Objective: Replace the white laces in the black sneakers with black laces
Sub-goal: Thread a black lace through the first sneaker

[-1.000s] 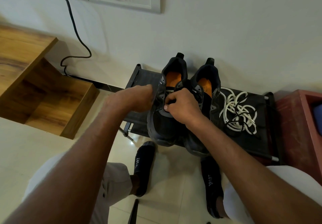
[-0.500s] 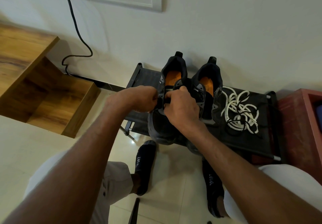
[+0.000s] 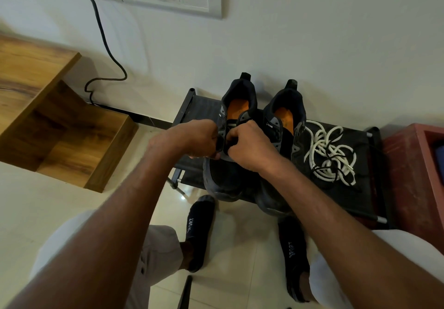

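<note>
reaching over the socked feet [image 3: 199, 231] and bare floor tile, both hands meet at the left sneaker [image 3: 228, 140] on the rack's [image 3: 360, 203] front edge; left hand [image 3: 192, 138] and right hand [image 3: 249, 147] have fingers curled at its eyelets, whether on a lace i cannot tell. right sneaker [image 3: 283, 126] just beside; white laces [image 3: 329, 152] piled toward the rack's right end, heels by the wall

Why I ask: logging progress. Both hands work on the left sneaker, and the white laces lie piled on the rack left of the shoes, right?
Not quite. In the head view the white laces lie right of the shoes.
</note>
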`<state>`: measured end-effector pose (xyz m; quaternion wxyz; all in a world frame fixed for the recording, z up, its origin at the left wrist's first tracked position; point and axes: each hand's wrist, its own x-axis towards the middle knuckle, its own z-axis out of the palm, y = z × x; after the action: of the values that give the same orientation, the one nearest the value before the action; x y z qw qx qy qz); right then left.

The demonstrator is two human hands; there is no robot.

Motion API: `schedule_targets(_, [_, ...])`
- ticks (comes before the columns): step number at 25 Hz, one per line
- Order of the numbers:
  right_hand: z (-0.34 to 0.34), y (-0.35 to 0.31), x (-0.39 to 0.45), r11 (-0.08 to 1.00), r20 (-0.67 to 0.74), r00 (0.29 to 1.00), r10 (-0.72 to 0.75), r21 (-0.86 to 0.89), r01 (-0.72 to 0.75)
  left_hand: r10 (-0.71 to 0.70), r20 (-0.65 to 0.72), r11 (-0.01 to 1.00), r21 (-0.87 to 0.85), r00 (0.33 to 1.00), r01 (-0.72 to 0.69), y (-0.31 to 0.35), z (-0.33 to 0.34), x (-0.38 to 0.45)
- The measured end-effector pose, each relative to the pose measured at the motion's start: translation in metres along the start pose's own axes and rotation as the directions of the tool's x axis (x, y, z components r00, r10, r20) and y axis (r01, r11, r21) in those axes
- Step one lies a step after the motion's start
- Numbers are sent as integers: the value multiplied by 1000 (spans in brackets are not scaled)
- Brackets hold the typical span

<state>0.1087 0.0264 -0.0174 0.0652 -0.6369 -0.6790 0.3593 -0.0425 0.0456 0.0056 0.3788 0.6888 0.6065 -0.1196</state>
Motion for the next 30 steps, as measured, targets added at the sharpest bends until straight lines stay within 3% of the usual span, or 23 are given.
schedule_targets(3, [-17, 5, -3, 998, 171, 985, -32, -44, 40, 22, -98, 999, 32, 995, -19, -1, 4, 5])
schedule_targets(5, [-21, 11, -6, 981, 209, 976, -56, -168, 92, 40, -186, 998, 48, 982, -31, -4, 10, 8])
schedule_targets(7, [-19, 16, -8, 966, 176, 980, -92, -222, 131, 27, -224, 999, -12, 974, -30, -7, 12, 8])
schedule_targets(11, [-16, 19, -6, 984, -12, 993, -120, -132, 117, -44, -195, 972, -234, 980, -3, -8, 12, 8])
schedule_targets(16, [-16, 14, -8, 953, 100, 995, -29, -297, 57, -76, -192, 972, -235, 978, 30, -5, 14, 10])
schedule_targets(23, [-9, 8, -12, 968, -37, 995, -96, -238, 84, -135, -227, 949, -309, 964, 60, -3, 15, 8])
schedule_targets(27, [-11, 13, -11, 953, 4, 996, -93, -291, 90, -152, -196, 911, -407, 969, 60, 0, 4, -2])
schedule_targets(30, [-16, 14, -7, 957, 26, 997, -79, -277, 83, -151, -267, 882, -471, 952, 8, -4, -12, -8])
